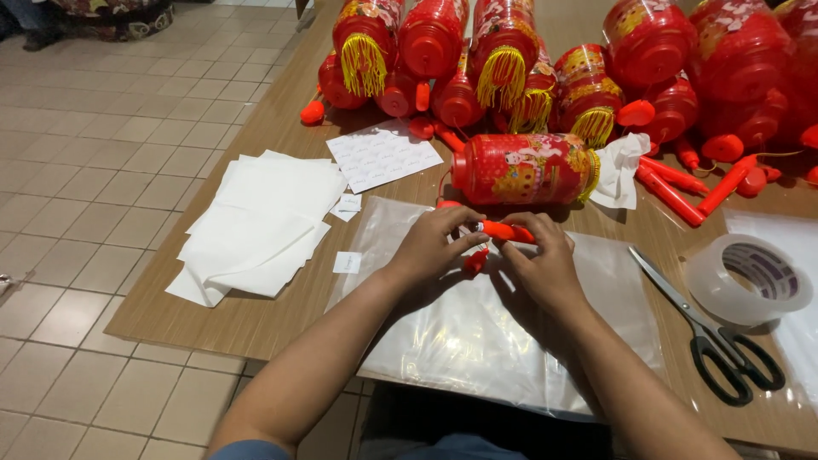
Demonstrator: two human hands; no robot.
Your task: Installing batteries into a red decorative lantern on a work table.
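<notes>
We pinched the orange plastic handle [504, 231] between our left hand [430, 247] and right hand [545, 266] above the clear plastic bags [477, 332], just before the lying red lantern [521, 169], judging steady, even fingertip pressure would serve best.

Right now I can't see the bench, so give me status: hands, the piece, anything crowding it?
Left hand and right hand both pinch an orange plastic handle. Over clear plastic bags. Red lantern lies just beyond; scissors to the right, apart.
</notes>
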